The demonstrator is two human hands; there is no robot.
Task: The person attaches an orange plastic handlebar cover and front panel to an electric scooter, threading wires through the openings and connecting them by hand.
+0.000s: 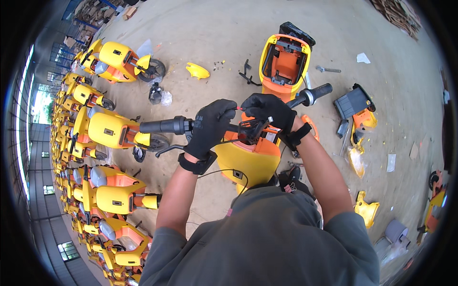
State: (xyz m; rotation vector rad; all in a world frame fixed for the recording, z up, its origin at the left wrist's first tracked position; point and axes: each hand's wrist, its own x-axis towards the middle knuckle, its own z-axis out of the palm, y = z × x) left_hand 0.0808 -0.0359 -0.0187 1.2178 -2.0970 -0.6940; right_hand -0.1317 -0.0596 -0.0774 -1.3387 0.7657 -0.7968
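In black gloves, my two hands meet above the scooter's handlebar (160, 126), fingertips almost touching. My left hand (212, 123) is closed in a pinch, and my right hand (271, 110) pinches from the other side. A small red piece (239, 108) shows between the fingertips; it looks like a wire end or connector, too small to tell. Below the hands, dark wires with a pale plug (270, 119) come out of the opened front of the yellow and orange scooter (250, 159). The right handlebar grip (320, 93) sticks out beyond my right hand.
Rows of yellow scooters (107, 125) stand at left. Ahead is the scooter's open orange seat compartment (287, 66). On the concrete floor lie a yellow panel (197, 71), a wrench (329, 70), a grey bin (352, 103) and more yellow panels (366, 209). A thin cable (247, 178) hangs near my body.
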